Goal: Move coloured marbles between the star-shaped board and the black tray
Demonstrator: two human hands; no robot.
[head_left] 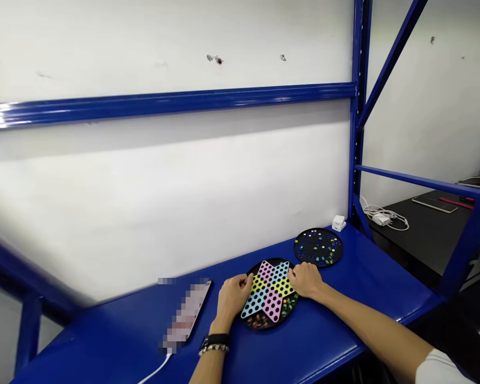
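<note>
A star-shaped Chinese checkers board (266, 290) in pink, blue and yellow, dotted with black holes, lies over a round black tray (280, 320). My left hand (235, 293) is closed at the board's left point, with its fingers curled in. On the opposite side, my right hand (305, 279) pinches the right point. Small red-brown pieces (260, 321) and green pieces (291, 303) show in the tray's compartments below the star. The board hides the middle of the tray; whether it is lifted slightly, I cannot tell.
A second round black disc (319, 248) with coloured dots lies behind my right hand. White charger blocks (338, 223) stand at the back. A phone (188, 314) with a white cable lies left on the blue tabletop (116, 341). Blue frame posts (357, 133) rise at the right.
</note>
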